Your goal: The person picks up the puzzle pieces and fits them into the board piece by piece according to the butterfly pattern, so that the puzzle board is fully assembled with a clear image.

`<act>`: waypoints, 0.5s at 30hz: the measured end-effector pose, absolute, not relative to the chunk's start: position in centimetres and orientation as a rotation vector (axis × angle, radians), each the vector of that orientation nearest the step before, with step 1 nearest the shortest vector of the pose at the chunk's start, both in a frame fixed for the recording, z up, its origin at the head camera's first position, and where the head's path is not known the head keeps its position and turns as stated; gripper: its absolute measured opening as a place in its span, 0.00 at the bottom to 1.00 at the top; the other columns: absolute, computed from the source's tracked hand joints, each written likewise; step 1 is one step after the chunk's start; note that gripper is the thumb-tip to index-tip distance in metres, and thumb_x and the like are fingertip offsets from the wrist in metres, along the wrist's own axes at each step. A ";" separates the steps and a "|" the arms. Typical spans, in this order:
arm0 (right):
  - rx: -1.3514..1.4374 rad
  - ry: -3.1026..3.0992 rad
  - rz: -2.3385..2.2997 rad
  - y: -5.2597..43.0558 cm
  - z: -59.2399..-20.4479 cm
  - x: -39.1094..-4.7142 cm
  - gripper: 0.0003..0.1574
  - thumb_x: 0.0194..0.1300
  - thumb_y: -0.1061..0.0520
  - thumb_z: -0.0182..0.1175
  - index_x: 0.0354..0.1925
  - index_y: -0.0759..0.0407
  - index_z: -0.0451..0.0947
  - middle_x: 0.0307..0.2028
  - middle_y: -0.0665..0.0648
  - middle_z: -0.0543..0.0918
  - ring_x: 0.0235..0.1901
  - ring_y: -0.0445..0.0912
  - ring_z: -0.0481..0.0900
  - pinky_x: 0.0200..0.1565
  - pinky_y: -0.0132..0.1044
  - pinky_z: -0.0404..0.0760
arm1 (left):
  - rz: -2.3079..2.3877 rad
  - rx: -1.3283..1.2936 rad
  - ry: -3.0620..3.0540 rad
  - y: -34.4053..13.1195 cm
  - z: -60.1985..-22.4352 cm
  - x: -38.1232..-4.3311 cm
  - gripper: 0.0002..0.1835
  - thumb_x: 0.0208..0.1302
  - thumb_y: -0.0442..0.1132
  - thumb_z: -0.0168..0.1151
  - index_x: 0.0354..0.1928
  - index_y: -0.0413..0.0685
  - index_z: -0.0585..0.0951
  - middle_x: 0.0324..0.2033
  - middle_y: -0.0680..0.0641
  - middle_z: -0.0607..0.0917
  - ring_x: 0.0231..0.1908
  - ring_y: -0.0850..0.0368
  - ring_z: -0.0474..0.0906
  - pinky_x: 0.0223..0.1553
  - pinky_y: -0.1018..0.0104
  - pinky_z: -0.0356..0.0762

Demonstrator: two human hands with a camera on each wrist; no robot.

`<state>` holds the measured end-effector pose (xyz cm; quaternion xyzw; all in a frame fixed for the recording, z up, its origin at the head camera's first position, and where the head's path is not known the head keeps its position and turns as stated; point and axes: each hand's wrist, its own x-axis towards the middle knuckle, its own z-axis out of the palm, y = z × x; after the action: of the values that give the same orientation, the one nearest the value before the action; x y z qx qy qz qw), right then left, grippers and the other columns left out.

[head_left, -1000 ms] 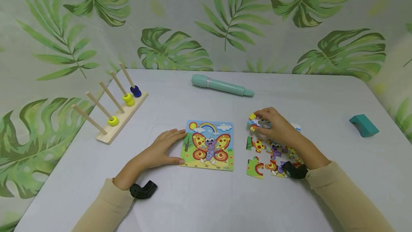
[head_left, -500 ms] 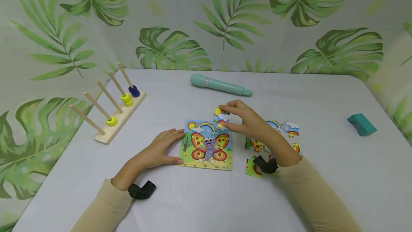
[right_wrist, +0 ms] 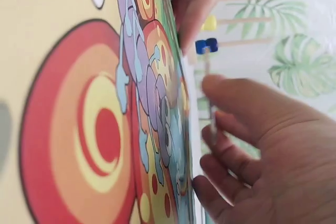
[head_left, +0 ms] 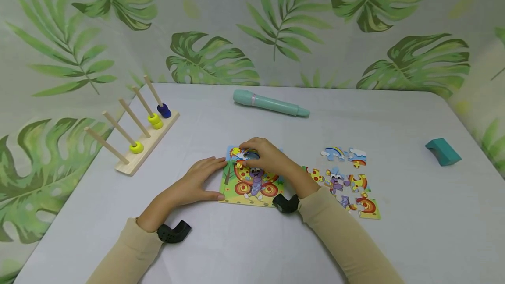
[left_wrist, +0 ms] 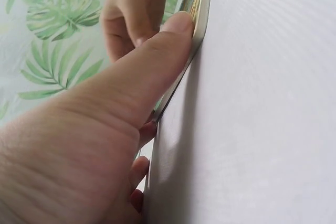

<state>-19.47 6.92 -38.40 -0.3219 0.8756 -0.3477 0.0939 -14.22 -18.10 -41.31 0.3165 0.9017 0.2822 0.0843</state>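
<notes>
A square puzzle board (head_left: 270, 187) printed with a butterfly lies flat in the middle of the table. My left hand (head_left: 193, 186) rests against its left edge, fingers fairly straight; in the left wrist view the thumb (left_wrist: 176, 30) presses on the rim. Above the board's upper-left part, my right hand (head_left: 268, 159) pinches a jigsaw piece (head_left: 236, 151) showing a yellow sun and cloud. Seen edge-on in the right wrist view, the piece (right_wrist: 212, 119) sits between thumb and fingers, apart from the board. Loose jigsaw pieces (head_left: 357, 157) lie to the right, some hidden behind my right forearm.
A wooden peg rack (head_left: 147, 150) with yellow and blue beads stands at the left. Behind the board lies a mint-green microphone-shaped toy (head_left: 272, 103). A teal arch block (head_left: 443, 151) is at the far right.
My right hand has carried the sun piece leftward from the loose pieces to above the board's upper-left part. My left hand has stayed at the board's edge.
</notes>
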 end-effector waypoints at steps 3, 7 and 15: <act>-0.970 2.662 -0.906 6.9 -38.8 -19.5 0.28 0.58 0.51 0.61 0.55 0.59 0.72 0.51 0.58 0.72 0.53 0.52 0.65 0.55 0.45 0.65 | 0.838 0.962 2.684 -18.1 -41.2 -14.2 0.47 0.47 0.65 0.60 0.66 0.49 0.59 0.66 0.51 0.56 0.65 0.48 0.44 0.62 0.48 0.42; -0.973 2.709 -0.842 6.9 -38.9 -19.5 0.27 0.57 0.49 0.62 0.53 0.59 0.74 0.49 0.58 0.72 0.51 0.52 0.65 0.54 0.45 0.65 | 0.851 0.978 2.670 -18.0 -41.1 -14.3 0.47 0.48 0.63 0.62 0.66 0.48 0.59 0.67 0.50 0.55 0.65 0.48 0.44 0.62 0.48 0.41; -0.971 2.709 -0.822 6.6 -39.2 -19.8 0.27 0.56 0.48 0.63 0.53 0.55 0.75 0.48 0.55 0.72 0.49 0.49 0.67 0.53 0.45 0.63 | 0.814 1.007 2.626 -17.9 -40.7 -14.5 0.51 0.46 0.64 0.62 0.68 0.50 0.53 0.68 0.49 0.51 0.65 0.46 0.43 0.62 0.48 0.39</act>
<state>-19.80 6.65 -39.17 -0.3236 0.9026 -0.2738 0.0744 -14.52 -17.86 -40.67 0.3419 0.8917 0.2765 0.1069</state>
